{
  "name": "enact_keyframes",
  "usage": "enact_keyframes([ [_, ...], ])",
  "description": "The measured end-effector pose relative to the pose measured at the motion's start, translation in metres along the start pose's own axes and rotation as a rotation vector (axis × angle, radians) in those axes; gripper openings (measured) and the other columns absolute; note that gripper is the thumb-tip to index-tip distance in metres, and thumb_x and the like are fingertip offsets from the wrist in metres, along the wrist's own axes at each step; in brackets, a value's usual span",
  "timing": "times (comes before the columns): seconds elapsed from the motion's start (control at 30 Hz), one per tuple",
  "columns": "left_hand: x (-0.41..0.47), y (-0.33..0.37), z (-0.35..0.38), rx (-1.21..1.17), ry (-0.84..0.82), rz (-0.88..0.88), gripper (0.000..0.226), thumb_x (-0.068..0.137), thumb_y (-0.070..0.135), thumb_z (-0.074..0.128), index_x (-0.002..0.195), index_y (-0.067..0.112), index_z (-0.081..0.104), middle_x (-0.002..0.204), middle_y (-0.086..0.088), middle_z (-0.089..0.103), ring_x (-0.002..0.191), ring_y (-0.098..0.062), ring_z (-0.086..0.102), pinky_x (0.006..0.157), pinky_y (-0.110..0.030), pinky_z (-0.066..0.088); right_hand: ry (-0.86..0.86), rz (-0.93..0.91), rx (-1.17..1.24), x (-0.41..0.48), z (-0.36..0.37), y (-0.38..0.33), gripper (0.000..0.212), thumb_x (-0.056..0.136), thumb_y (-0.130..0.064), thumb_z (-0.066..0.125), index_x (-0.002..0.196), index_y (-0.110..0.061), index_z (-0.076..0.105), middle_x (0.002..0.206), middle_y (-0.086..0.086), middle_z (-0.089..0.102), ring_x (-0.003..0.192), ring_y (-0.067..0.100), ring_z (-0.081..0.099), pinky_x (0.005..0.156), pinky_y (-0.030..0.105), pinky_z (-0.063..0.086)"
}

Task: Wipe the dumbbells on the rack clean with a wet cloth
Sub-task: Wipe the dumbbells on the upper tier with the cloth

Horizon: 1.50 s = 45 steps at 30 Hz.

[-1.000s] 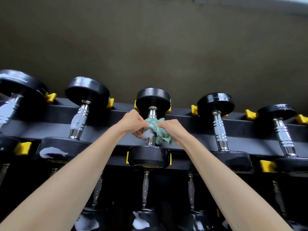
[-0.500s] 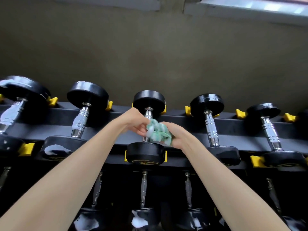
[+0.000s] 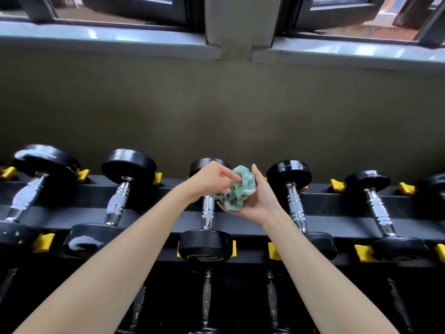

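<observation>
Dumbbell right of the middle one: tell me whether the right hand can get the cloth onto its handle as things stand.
Probably yes. The right hand cups the cloth just left of that dumbbell's handle, nothing between them; the left hand also pinches the cloth.

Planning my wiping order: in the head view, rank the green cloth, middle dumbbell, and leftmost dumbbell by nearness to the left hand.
1. Green cloth, held at the left hand's fingertips.
2. Middle dumbbell, directly beneath the hand.
3. Leftmost dumbbell, far left.
</observation>
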<state>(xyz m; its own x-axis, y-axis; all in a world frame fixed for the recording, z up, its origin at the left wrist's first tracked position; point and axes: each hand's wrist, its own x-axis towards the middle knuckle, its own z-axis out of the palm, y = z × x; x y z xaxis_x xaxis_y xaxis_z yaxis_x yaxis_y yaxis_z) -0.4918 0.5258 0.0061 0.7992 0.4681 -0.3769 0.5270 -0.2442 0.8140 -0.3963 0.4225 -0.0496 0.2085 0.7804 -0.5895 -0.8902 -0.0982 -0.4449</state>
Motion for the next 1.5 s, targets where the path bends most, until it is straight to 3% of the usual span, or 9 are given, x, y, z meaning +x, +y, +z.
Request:
enact_keyframes([
  [0.2,0.015,0.002,-0.014,-0.126,0.125,-0.01,0.036,0.079,-0.01,0.044,0.085,0.014,0.07,0.086,-0.011,0.066,0.075,-0.013,0.06,0.062,-0.015,0.052,0.057,-0.119,-0.076,0.007,-0.009,-0.016,0.027,0.093,-0.027,0.048,0.096,-0.005,0.063,0.09,0.012,0.071,0.077,0.024,0.068,0.08,0.036,0.052],
  [0.37,0.035,-0.029,-0.034,-0.314,0.409,-0.185,0.038,0.081,-0.01,0.033,0.073,0.009,0.065,0.075,-0.01,0.063,0.058,-0.013,0.056,0.043,-0.011,0.046,0.347,-0.167,-0.305,0.041,-0.021,-0.024,0.031,0.082,-0.019,0.062,0.11,-0.006,0.056,0.105,0.015,0.066,0.081,0.027,0.063,0.064,0.033,0.05],
  [0.53,0.051,-0.061,-0.044,-0.371,0.467,-0.339,0.032,0.087,-0.009,0.03,0.095,0.004,0.058,0.089,-0.018,0.063,0.056,-0.017,0.056,0.041,-0.016,0.047,0.532,-0.273,-0.465,0.076,-0.021,-0.031,0.011,0.081,-0.01,0.063,0.088,-0.016,0.056,0.087,0.006,0.058,0.073,0.021,0.056,0.061,0.029,0.045],
  [0.73,0.062,-0.076,-0.041,-0.422,0.471,-0.371,0.032,0.088,-0.009,0.031,0.104,0.005,0.055,0.092,-0.02,0.059,0.056,-0.018,0.055,0.035,-0.014,0.044,0.63,-0.23,-0.442,0.101,-0.021,-0.026,0.021,0.084,-0.007,0.057,0.07,-0.017,0.046,0.084,0.006,0.05,0.062,0.02,0.048,0.052,0.026,0.038],
  [0.9,0.064,-0.083,-0.04,-0.431,0.484,-0.369,0.035,0.088,-0.011,0.031,0.105,0.005,0.056,0.092,-0.021,0.059,0.056,-0.019,0.055,0.034,-0.013,0.042,0.61,-0.204,-0.479,0.1,-0.008,-0.028,0.011,0.079,-0.009,0.059,0.071,-0.014,0.054,0.077,0.008,0.053,0.055,0.022,0.049,0.048,0.023,0.039],
  [1.13,0.057,-0.083,-0.036,-0.458,0.475,-0.379,0.041,0.088,-0.011,0.029,0.108,0.011,0.056,0.076,-0.013,0.06,0.056,-0.019,0.057,0.036,-0.014,0.044,0.498,-0.437,-0.524,0.078,0.02,-0.016,0.013,0.061,-0.013,0.059,0.068,-0.021,0.066,0.07,0.006,0.055,0.061,0.023,0.05,0.053,0.029,0.048],
  [1.27,0.047,-0.084,-0.035,-0.484,0.461,-0.381,0.041,0.088,-0.012,0.028,0.11,0.009,0.056,0.082,-0.016,0.06,0.056,-0.019,0.055,0.035,-0.014,0.043,0.126,-0.384,-0.672,0.052,0.042,-0.016,0.021,0.076,-0.001,0.054,0.078,-0.016,0.068,0.065,0.005,0.06,0.053,0.019,0.057,0.045,0.017,0.042],
  [1.33,0.041,-0.084,-0.035,-0.496,0.455,-0.377,0.038,0.089,-0.011,0.028,0.109,0.008,0.055,0.084,-0.018,0.06,0.056,-0.019,0.054,0.035,-0.014,0.044,-0.012,-0.328,-0.827,0.043,0.046,-0.021,0.02,0.073,-0.007,0.057,0.081,-0.019,0.07,0.073,0.001,0.065,0.064,0.015,0.06,0.053,0.017,0.045],
  [1.5,0.031,-0.093,-0.023,-0.51,0.463,-0.419,0.026,0.092,-0.007,0.029,0.102,0.007,0.05,0.08,-0.016,0.057,0.057,-0.02,0.054,0.034,-0.014,0.043,0.073,-0.455,-1.243,0.056,0.028,-0.002,0.028,0.07,-0.012,0.066,0.096,-0.023,0.069,0.097,0.001,0.06,0.092,0.015,0.056,0.084,0.026,0.046],
])
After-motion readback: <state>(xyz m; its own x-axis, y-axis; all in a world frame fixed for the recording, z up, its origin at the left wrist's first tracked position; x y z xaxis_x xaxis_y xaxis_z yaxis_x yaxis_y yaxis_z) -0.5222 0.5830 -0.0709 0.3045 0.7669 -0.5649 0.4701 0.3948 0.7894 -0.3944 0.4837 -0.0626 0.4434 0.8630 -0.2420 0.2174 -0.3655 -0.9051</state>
